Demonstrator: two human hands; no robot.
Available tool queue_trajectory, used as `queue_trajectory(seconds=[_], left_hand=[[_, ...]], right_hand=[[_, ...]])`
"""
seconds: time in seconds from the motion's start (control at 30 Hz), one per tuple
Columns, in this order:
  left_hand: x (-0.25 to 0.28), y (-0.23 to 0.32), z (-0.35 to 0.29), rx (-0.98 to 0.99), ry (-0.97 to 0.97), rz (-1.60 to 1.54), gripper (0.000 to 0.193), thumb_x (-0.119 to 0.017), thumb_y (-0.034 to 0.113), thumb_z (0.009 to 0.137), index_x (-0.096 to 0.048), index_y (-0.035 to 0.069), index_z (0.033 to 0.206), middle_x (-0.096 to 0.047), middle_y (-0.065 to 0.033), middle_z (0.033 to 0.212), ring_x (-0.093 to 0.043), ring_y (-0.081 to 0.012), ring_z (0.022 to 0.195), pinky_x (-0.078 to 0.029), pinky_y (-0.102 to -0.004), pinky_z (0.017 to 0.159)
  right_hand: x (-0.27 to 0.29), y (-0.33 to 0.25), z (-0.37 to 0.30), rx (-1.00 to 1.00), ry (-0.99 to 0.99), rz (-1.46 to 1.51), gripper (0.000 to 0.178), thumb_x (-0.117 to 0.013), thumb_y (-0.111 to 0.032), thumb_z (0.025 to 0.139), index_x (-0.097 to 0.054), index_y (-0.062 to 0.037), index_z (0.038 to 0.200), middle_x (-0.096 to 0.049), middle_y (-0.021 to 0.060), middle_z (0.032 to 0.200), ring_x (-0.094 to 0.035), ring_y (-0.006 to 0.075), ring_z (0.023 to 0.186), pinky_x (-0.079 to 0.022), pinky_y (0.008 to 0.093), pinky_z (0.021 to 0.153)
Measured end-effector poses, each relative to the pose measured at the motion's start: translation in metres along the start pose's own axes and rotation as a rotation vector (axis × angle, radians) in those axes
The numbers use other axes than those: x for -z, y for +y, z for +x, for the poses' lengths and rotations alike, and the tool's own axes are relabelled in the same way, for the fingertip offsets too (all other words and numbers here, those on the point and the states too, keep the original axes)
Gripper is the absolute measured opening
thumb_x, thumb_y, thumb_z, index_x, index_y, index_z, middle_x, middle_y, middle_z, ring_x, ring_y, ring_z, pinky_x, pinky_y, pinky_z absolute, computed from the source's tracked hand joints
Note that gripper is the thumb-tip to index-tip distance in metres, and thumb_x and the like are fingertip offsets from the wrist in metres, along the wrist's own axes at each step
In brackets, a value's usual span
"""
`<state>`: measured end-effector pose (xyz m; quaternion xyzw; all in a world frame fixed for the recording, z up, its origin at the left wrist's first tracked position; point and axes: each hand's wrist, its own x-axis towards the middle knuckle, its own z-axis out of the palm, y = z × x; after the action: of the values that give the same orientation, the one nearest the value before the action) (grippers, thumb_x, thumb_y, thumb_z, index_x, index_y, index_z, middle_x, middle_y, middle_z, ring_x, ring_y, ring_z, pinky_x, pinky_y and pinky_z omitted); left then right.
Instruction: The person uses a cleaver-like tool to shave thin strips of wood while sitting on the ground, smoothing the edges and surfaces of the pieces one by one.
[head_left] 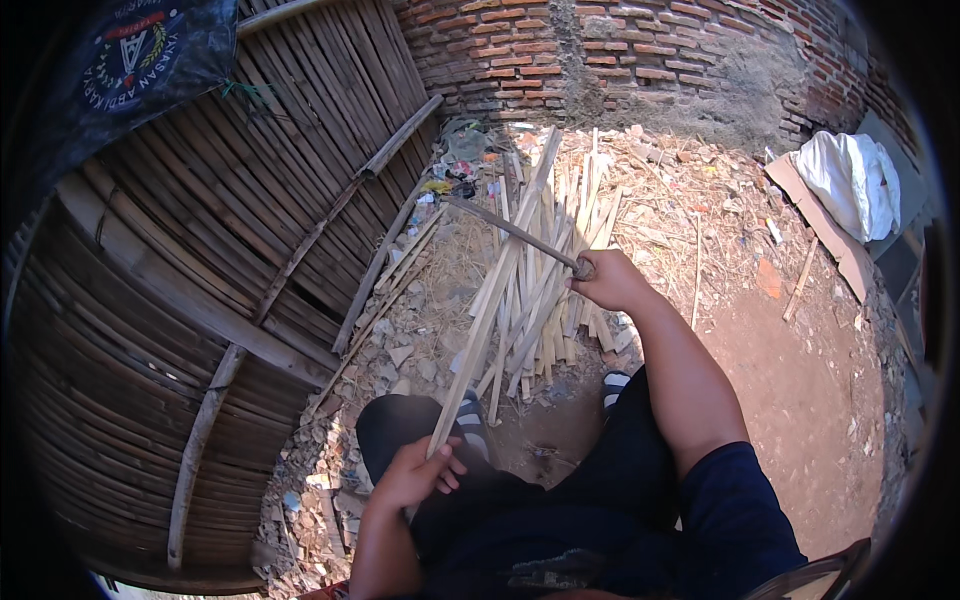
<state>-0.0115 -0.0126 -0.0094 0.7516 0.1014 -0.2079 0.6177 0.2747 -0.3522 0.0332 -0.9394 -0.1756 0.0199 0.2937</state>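
My left hand [420,472] is closed round the near end of a long pale bamboo strip [480,345]. The strip slants up and away over my left knee, above a pile of split bamboo strips [545,315] on the ground. In my right hand [612,281] is the wooden handle of a machete, its long narrow blade [515,231] pointing to the far left. From here the blade crosses the strip; whether the two touch I cannot tell. Part of the handle is hidden in my fist.
A bamboo-slat wall [290,190] stands close on the left, with a dark banner [130,70] hanging on it. A brick wall [620,60] closes the far side. Rubble [400,355] lies along the slat wall. At the right, a white sack [850,185] rests on a brown board [820,235].
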Motion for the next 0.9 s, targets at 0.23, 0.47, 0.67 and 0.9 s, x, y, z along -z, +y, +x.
queue_trajectory(seconds=[0.23, 0.47, 0.67, 0.9], left_hand=[[0.001, -0.005, 0.0, -0.012, -0.006, -0.027, 0.037, -0.048, 0.024, 0.113, -0.053, -0.002, 0.138, -0.073, -0.0133, 0.098, -0.072, -0.0172, 0.077, -0.06, -0.0299, 0.068], [-0.003, -0.004, 0.002, -0.009, 0.043, -0.01, 0.038, -0.051, 0.026, 0.112, -0.057, -0.003, 0.137, -0.072, -0.012, 0.095, -0.07, -0.0148, 0.071, -0.059, -0.0286, 0.064], [0.001, -0.004, -0.001, -0.007, 0.001, -0.039, 0.038, -0.048, 0.025, 0.113, -0.053, -0.002, 0.139, -0.073, -0.0132, 0.098, -0.071, -0.0171, 0.076, -0.059, -0.0301, 0.067], [0.0, -0.004, 0.0, -0.025, -0.013, -0.019, 0.038, -0.049, 0.025, 0.113, -0.052, -0.001, 0.139, -0.073, -0.0132, 0.098, -0.071, -0.0171, 0.076, -0.059, -0.0298, 0.068]], right_hand=[[-0.017, -0.029, -0.017, 0.358, -0.206, -0.264, 0.032, -0.08, -0.038, 0.083, -0.073, -0.0116, 0.1, -0.073, 0.0183, 0.093, -0.071, 0.0389, 0.095, -0.056, 0.0481, 0.082], [-0.01, 0.016, 0.015, -0.059, 0.054, 0.022, 0.042, -0.08, -0.039, 0.084, -0.075, -0.0071, 0.111, -0.074, 0.0209, 0.104, -0.07, 0.0395, 0.101, -0.056, 0.0477, 0.087], [-0.009, -0.003, -0.005, 0.111, -0.029, -0.032, 0.04, -0.08, -0.038, 0.084, -0.074, -0.0086, 0.11, -0.074, 0.0208, 0.095, -0.071, 0.0409, 0.095, -0.056, 0.0489, 0.085], [-0.015, -0.027, -0.014, 0.299, -0.222, -0.233, 0.036, -0.08, -0.039, 0.084, -0.074, -0.0123, 0.107, -0.073, 0.0186, 0.093, -0.071, 0.0394, 0.096, -0.056, 0.0506, 0.083]])
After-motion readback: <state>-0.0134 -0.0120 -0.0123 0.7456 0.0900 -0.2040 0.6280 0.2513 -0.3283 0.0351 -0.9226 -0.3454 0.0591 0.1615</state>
